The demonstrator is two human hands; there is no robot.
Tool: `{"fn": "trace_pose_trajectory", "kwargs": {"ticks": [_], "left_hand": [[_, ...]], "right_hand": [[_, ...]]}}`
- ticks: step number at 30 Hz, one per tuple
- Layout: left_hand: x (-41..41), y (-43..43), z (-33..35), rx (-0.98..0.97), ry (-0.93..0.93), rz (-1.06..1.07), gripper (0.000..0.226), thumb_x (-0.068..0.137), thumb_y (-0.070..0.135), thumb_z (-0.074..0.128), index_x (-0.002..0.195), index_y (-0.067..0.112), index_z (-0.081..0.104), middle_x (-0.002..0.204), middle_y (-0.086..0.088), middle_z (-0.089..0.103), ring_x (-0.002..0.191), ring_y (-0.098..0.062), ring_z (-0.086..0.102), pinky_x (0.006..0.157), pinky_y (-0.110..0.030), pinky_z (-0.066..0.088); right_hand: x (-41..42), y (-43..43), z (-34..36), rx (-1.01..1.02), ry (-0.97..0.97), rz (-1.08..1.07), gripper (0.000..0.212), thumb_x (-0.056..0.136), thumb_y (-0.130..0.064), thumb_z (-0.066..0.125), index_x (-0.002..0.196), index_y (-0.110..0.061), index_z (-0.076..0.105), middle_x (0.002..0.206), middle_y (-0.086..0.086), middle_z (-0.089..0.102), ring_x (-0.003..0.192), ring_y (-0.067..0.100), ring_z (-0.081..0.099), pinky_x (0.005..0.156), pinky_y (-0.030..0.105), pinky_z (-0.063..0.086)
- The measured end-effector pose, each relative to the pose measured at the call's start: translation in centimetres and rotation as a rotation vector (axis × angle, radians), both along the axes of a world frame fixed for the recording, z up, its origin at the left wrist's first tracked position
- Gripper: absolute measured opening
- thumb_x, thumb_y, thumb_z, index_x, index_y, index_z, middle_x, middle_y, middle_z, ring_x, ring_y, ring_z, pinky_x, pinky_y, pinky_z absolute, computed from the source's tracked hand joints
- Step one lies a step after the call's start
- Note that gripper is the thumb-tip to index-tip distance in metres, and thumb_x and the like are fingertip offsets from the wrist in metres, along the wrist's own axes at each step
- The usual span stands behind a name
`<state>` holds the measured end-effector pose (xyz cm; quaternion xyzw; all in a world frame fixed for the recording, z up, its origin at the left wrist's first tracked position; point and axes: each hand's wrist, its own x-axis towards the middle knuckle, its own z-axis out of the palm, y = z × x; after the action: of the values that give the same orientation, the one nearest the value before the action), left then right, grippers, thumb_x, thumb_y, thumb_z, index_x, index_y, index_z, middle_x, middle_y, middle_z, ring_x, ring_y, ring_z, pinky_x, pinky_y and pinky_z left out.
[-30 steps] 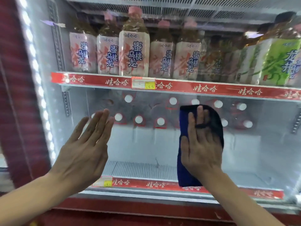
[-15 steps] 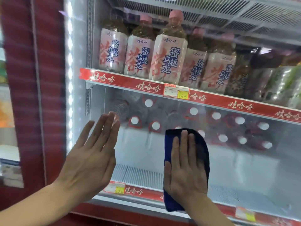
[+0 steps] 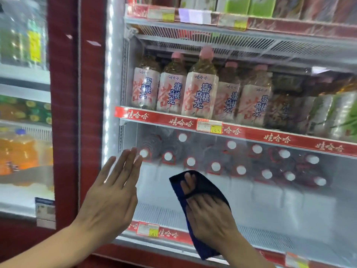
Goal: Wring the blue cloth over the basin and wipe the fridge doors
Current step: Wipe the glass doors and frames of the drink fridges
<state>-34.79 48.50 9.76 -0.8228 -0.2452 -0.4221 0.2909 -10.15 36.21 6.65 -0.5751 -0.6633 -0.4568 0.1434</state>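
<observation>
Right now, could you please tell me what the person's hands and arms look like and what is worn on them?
Both the left hand and the right hand are bare, with no gloves, rings or watch showing. The forearms are uncovered too; no sleeve is in view.

2 hands [image 3: 108,202] [image 3: 208,215], 1 cloth [image 3: 209,185], 5 pink-labelled bottles [image 3: 201,93]

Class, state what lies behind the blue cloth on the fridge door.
The blue cloth lies against the glass door, pressed by the right hand. Around it, white-capped bottles and a wire shelf show through; whatever stands directly behind it is covered.
</observation>
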Motion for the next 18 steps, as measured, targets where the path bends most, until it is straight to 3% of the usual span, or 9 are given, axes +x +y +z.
{"fn": "trace_pose_trajectory", "kwargs": {"ticks": [1, 3, 5, 9, 12, 14, 16, 18], "left_hand": [[0.0, 0.0, -0.1, -0.01, -0.004, 0.004, 0.071, 0.093, 0.02, 0.037, 0.157, -0.003, 0.02, 0.169, -0.017, 0.01, 0.156, -0.033, 0.013, 0.126, -0.049, 0.012], [0.2, 0.1, -0.4, -0.029, -0.008, 0.009, 0.072, 0.092, 0.021, 0.038, 0.157, -0.004, 0.021, 0.168, -0.018, 0.013, 0.156, -0.033, 0.014, 0.126, -0.049, 0.013], [0.3, 0.5, -1.0, -0.05, -0.014, 0.015, 0.071, 0.092, 0.021, 0.039, 0.156, -0.005, 0.024, 0.167, -0.019, 0.015, 0.156, -0.033, 0.015, 0.126, -0.049, 0.013], [0.0, 2.0, -2.4, -0.068, -0.039, 0.004, 0.067, 0.092, 0.022, 0.038, 0.152, -0.009, 0.032, 0.166, -0.023, 0.019, 0.155, -0.034, 0.016, 0.126, -0.049, 0.013], [-0.7, 3.5, -3.7, -0.078, -0.064, -0.019, 0.069, 0.092, 0.022, 0.038, 0.154, -0.007, 0.027, 0.167, -0.021, 0.016, 0.155, -0.034, 0.016, 0.127, -0.048, 0.011], [-1.1, 4.5, -4.5, -0.086, -0.082, -0.034, 0.071, 0.093, 0.022, 0.037, 0.157, -0.003, 0.022, 0.168, -0.02, 0.015, 0.156, -0.034, 0.015, 0.127, -0.046, 0.009], [-1.7, 5.3, -5.2, -0.105, -0.106, -0.04, 0.071, 0.093, 0.023, 0.035, 0.158, -0.001, 0.018, 0.168, -0.02, 0.013, 0.156, -0.033, 0.013, 0.128, -0.045, 0.007], [-2.5, 5.9, -5.7, -0.134, -0.128, -0.022, 0.071, 0.094, 0.023, 0.033, 0.158, -0.002, 0.018, 0.168, -0.02, 0.011, 0.156, -0.033, 0.012, 0.128, -0.046, 0.005]], "right_hand": [[0.6, -0.4, 1.2, 0.044, 0.051, -0.016, 0.063, 0.087, -0.019, 0.052, 0.147, -0.005, 0.042, 0.133, 0.009, 0.065, 0.091, 0.014, 0.047, 0.086, 0.028, 0.037], [1.4, -1.1, 3.4, 0.12, 0.119, -0.028, 0.068, 0.096, -0.024, 0.045, 0.159, -0.006, 0.025, 0.162, 0.012, 0.034, 0.108, 0.016, 0.053, 0.091, 0.028, 0.039], [1.9, -1.0, 4.3, 0.173, 0.134, -0.042, 0.067, 0.1, -0.028, 0.039, 0.16, -0.005, 0.017, 0.169, 0.012, 0.013, 0.126, 0.021, 0.05, 0.094, 0.031, 0.044], [1.1, 0.3, 4.0, 0.208, 0.158, -0.129, 0.074, 0.098, -0.032, 0.037, 0.16, -0.003, 0.009, 0.169, 0.014, 0.004, 0.14, 0.028, 0.037, 0.094, 0.036, 0.043], [-0.2, 1.9, 3.0, 0.228, 0.156, -0.18, 0.068, 0.103, -0.034, 0.025, 0.159, 0.0, 0.006, 0.169, 0.018, 0.0, 0.157, 0.029, 0.002, 0.102, 0.037, 0.031], [-1.7, 3.3, 2.0, 0.214, 0.149, -0.181, 0.07, 0.103, -0.036, 0.026, 0.159, 0.0, 0.004, 0.169, 0.018, -0.001, 0.157, 0.026, -0.007, 0.104, 0.036, 0.029], [-3.6, 4.8, 0.7, 0.158, 0.156, -0.154, 0.078, 0.099, -0.037, 0.035, 0.159, -0.001, 0.003, 0.169, 0.016, -0.001, 0.156, 0.027, 0.002, 0.1, 0.032, 0.034], [-5.5, 6.4, -0.8, 0.105, 0.144, -0.111, 0.082, 0.096, -0.037, 0.04, 0.159, -0.001, 0.003, 0.169, 0.016, 0.0, 0.145, 0.027, 0.029, 0.091, 0.029, 0.042]]}}
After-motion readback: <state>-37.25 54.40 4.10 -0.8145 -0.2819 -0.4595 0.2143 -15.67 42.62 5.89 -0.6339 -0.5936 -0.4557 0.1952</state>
